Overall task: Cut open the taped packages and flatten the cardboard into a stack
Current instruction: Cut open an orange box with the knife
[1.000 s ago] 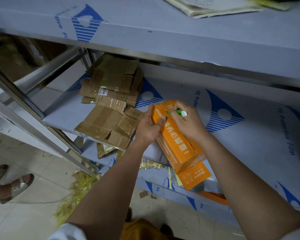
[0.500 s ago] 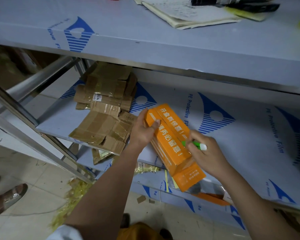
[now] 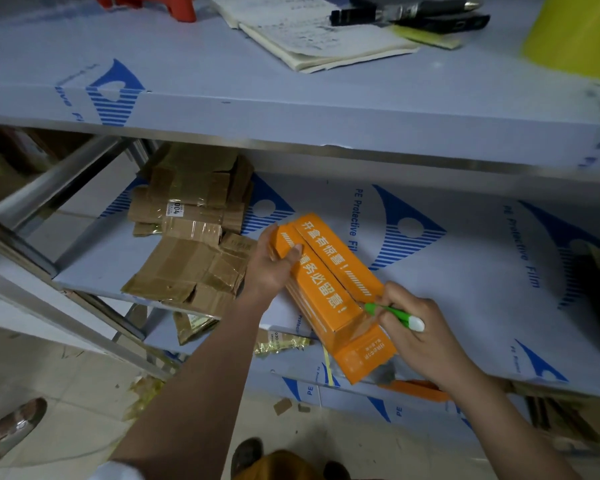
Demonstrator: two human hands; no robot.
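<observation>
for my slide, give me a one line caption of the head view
Left hand steadies an orange box on the shelf while the right hand holds a green cutter at its seam.

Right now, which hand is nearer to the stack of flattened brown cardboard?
The left hand. It grips the far end of the orange box, right beside the flattened cardboard stack. The right hand holds the green cutter at the box's near end.

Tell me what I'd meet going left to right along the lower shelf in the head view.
Flattened brown cardboard stack → left hand gripping the far end of the orange box → right hand holding the green-and-white cutter at the box's near end.
</observation>
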